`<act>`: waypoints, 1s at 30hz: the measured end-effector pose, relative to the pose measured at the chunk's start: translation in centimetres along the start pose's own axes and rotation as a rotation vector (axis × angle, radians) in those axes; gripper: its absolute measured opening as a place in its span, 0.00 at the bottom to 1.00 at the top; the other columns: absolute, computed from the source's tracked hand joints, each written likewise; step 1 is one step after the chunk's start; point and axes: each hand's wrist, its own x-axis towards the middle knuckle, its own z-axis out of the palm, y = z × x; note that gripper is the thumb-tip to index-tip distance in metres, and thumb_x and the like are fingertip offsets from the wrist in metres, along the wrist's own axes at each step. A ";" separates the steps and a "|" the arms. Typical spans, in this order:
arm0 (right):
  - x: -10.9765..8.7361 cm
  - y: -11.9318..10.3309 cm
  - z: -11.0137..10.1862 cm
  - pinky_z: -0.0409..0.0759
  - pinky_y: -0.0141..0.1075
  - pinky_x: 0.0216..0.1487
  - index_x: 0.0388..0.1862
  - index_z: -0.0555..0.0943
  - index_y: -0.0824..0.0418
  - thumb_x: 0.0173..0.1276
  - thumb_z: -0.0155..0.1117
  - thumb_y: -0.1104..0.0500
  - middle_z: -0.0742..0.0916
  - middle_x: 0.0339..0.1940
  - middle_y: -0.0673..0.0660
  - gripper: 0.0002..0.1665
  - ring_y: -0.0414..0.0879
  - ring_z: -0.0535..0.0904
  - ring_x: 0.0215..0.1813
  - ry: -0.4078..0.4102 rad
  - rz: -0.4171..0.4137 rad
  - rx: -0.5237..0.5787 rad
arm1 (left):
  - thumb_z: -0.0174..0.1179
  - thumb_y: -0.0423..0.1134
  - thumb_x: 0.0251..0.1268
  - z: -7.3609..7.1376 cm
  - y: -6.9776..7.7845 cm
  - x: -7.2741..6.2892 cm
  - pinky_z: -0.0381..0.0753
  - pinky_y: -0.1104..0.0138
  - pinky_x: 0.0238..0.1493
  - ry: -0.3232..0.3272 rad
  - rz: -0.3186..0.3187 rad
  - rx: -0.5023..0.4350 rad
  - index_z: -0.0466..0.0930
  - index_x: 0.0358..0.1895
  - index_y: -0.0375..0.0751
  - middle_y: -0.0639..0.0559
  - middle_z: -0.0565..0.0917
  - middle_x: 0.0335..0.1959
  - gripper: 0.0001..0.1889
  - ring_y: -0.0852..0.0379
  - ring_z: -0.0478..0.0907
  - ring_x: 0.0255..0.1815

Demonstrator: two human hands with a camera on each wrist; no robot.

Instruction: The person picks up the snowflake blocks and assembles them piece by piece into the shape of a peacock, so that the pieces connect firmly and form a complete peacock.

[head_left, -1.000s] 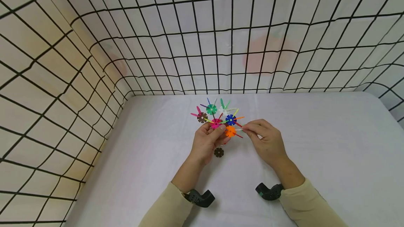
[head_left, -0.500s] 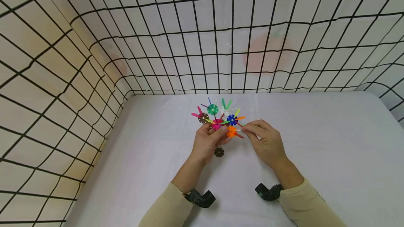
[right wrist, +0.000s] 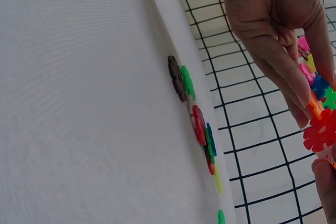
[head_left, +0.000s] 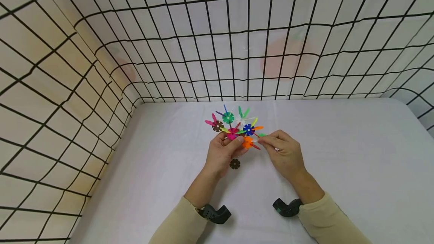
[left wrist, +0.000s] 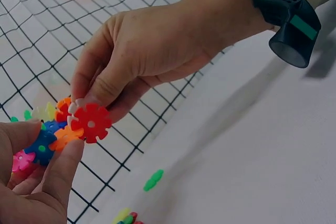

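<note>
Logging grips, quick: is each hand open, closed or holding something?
Left hand: holding the toy cluster.
Right hand: pinching the toy cluster at its edge.

The left hand [head_left: 222, 153] holds a spiky cluster of joined notched discs [head_left: 240, 132] above the white counter [head_left: 162, 161], toward its far edge; the thumb rests between a pink disc [head_left: 232, 134] and an orange disc [head_left: 248, 142]. A blue disc [head_left: 248, 130], green disc [head_left: 228, 118] and brown disc [head_left: 217, 126] sit around them. The right hand [head_left: 286, 155] pinches at the cluster's right side with thumb and fingers together. A loose dark disc [head_left: 235, 163] shows just beside the left hand. Both wrists carry black devices [head_left: 217, 214] below beige sleeves [head_left: 332, 217]. Black mesh [head_left: 248, 25] stands along the counter's far and left edges.
</note>
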 end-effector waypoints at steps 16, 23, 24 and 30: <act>0.1 0.4 -0.1 0.77 0.14 0.42 0.32 0.91 0.63 0.47 0.80 0.76 0.87 0.35 0.54 0.15 0.46 0.85 0.37 -0.021 -0.024 -0.008 | 0.66 0.29 0.67 0.4 -0.2 -0.1 0.88 0.60 0.47 -0.004 0.024 -0.017 0.70 0.65 0.36 0.40 0.89 0.49 0.25 0.53 0.91 0.44; 0.7 1.7 -2.6 0.76 0.12 0.47 0.34 0.90 0.61 0.46 0.81 0.74 0.88 0.38 0.51 0.16 0.44 0.86 0.40 -0.170 -0.005 -0.106 | 0.63 0.38 0.72 0.2 -0.4 0.2 0.84 0.49 0.57 -0.006 0.000 -0.056 0.64 0.68 0.42 0.42 0.79 0.60 0.26 0.49 0.86 0.55; 0.7 2.0 -2.9 0.76 0.11 0.47 0.34 0.90 0.60 0.47 0.81 0.74 0.89 0.38 0.50 0.16 0.43 0.85 0.41 -0.198 0.021 -0.107 | 0.61 0.40 0.73 0.1 -0.5 0.2 0.85 0.50 0.58 -0.004 -0.008 -0.060 0.64 0.66 0.42 0.44 0.78 0.59 0.24 0.52 0.85 0.54; 0.9 3.1 -5.1 0.79 0.15 0.43 0.37 0.90 0.57 0.57 0.78 0.70 0.89 0.40 0.49 0.12 0.35 0.82 0.40 -0.382 0.267 -0.084 | 0.57 0.45 0.76 -0.2 -1.2 0.5 0.86 0.54 0.58 -0.039 -0.067 -0.121 0.67 0.57 0.47 0.51 0.84 0.52 0.14 0.57 0.85 0.45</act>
